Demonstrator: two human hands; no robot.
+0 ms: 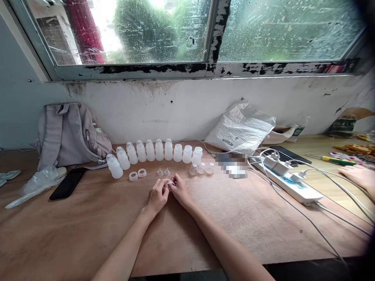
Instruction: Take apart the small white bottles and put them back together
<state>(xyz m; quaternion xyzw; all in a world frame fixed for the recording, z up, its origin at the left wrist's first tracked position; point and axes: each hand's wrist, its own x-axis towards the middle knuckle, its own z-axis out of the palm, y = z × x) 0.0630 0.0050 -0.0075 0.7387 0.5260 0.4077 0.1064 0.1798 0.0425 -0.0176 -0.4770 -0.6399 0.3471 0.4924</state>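
My left hand (158,195) and my right hand (179,191) meet over the table, both closed on a small white bottle ring (170,182). Fingers cover much of it, so I cannot tell whether a teat sits inside. Just beyond lie two clear teats (163,171). Two loose white rings (137,174) rest to the left, and three clear caps (201,169) lie to the right. Behind them, several frosted baby bottles (150,150) with tops stand in a curved row, ending at the right in three open-necked bottles (187,154).
At left are a grey backpack (68,132), a plastic bag (42,181) and a black phone (68,183). A power strip (288,183) with cables crosses the right side. A silver bag (241,127) leans on the wall. Another person's hand (359,175) rests at far right.
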